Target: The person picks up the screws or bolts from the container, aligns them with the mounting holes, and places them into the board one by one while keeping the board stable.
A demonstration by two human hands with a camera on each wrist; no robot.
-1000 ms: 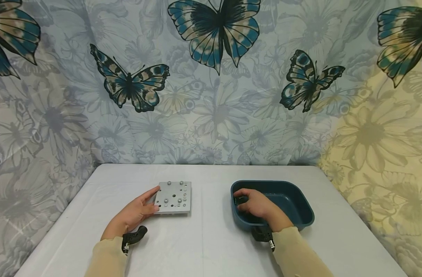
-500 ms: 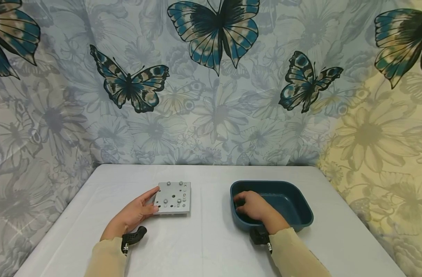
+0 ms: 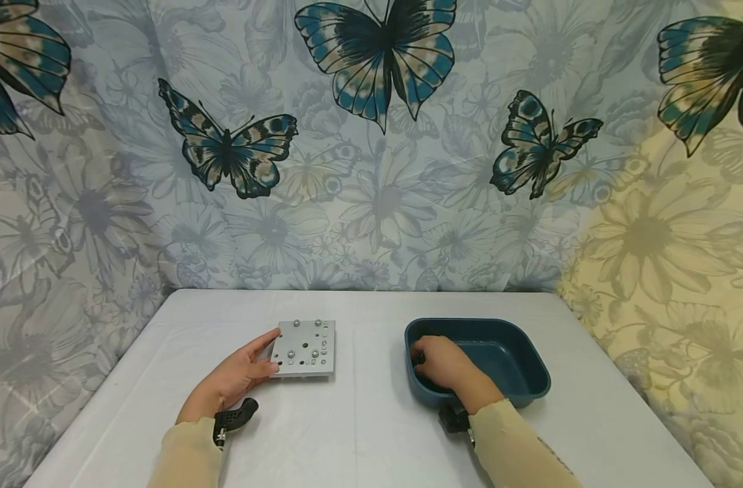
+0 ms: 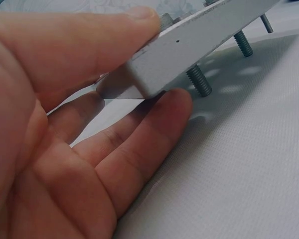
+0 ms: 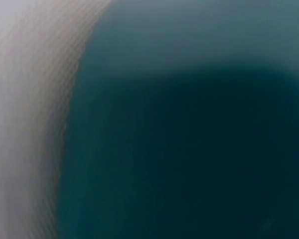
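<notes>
A silver metal plate (image 3: pixel 313 339) with round holes and several screws lies on the left half of the table. My left hand (image 3: pixel 237 376) grips its left edge. In the left wrist view the thumb is on top and fingers are underneath the plate (image 4: pixel 189 55), whose threaded screw ends (image 4: pixel 198 80) stick out below. My right hand (image 3: pixel 451 366) reaches into a dark blue plastic bin (image 3: pixel 514 359), fingers bent down at its left end. Whatever those fingertips touch is hidden. The right wrist view shows only the blurred bin wall (image 5: pixel 179 149).
A white cloth (image 3: pixel 359 434) covers the table. Behind it hangs a butterfly-patterned fabric (image 3: pixel 384 203). A black wrist camera (image 3: pixel 237 415) sits at the left cuff, and another wrist camera (image 3: pixel 452 417) is beside the bin's front wall.
My right hand has shifted slightly within the bin, its fingers bending further down, and the right forearm has moved a little left. The left hand and plate look unchanged.
</notes>
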